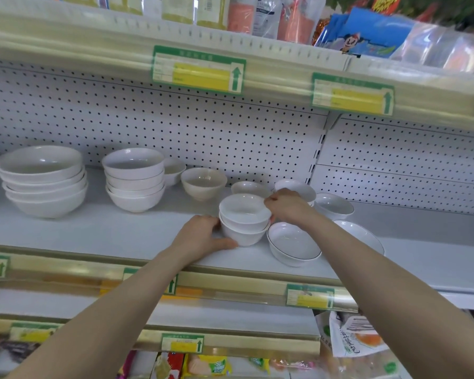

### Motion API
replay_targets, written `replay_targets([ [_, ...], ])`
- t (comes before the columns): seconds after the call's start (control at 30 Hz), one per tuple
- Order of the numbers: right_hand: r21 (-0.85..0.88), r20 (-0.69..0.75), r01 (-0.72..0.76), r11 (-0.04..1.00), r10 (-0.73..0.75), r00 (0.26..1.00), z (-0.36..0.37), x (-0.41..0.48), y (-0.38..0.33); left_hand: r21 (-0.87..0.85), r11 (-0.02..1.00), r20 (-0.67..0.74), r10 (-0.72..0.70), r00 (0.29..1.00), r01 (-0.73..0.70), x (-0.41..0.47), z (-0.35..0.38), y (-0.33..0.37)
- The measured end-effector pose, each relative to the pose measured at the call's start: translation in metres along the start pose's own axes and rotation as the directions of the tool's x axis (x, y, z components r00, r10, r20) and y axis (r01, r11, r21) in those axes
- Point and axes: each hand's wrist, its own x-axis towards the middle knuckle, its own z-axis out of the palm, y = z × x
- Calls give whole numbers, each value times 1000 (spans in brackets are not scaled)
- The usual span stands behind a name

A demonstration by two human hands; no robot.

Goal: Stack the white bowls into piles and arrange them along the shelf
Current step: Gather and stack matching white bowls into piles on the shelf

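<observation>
A small pile of two white bowls (pixel 244 222) stands near the front of the white shelf (pixel 121 231). My left hand (pixel 203 236) grips the lower bowl from the left, thumb along its base. My right hand (pixel 288 206) pinches the right rim of the top bowl. To the left stand a pile of large white bowls (pixel 43 181) and a pile of medium bowls (pixel 134 179). Single bowls lie around: a cream one (pixel 203 183), a rimmed one (pixel 293 243) and others (pixel 334 205) behind my right hand.
A perforated white back panel (pixel 175 127) closes the shelf behind. The upper shelf edge with green and yellow price tags (pixel 199 69) hangs overhead. Packaged goods (pixel 367 34) fill the shelf above, and snack packets (pixel 350 340) sit below right.
</observation>
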Motion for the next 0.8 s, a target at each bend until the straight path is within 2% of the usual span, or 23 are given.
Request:
replay_targets([
  [0.17, 27, -72, 17, 999, -15, 997, -20, 8, -5, -25, 1000, -90, 5, 996, -7, 8, -12, 11],
  [0.27, 80, -131, 81, 994, -70, 989, -39, 19, -10, -39, 999, -175, 27, 984, -35, 22, -26, 25],
  [0.37, 142, -184, 124, 982, -97, 978, -55, 31, -10, -60, 998, -224, -12, 975, -1, 42, -33, 35],
  [0.43, 168, -196, 129, 977, -95, 976, -62, 40, -10, -50, 998, -195, -57, 979, 48, 58, -35, 39],
  [0.57, 150, -203, 114, 982, -82, 976, -66, 65, -8, 143, 986, -135, -60, 989, 79, 85, -31, 42],
  [0.7, 64, -177, 107, 992, -94, 980, -62, 90, -3, 186, 977, -82, -92, 992, 106, 105, -18, 37],
  [0.8, 30, -150, 105, 994, -99, 984, -55, 107, 2, 208, 973, -101, -76, 992, 96, 113, -12, 32],
])
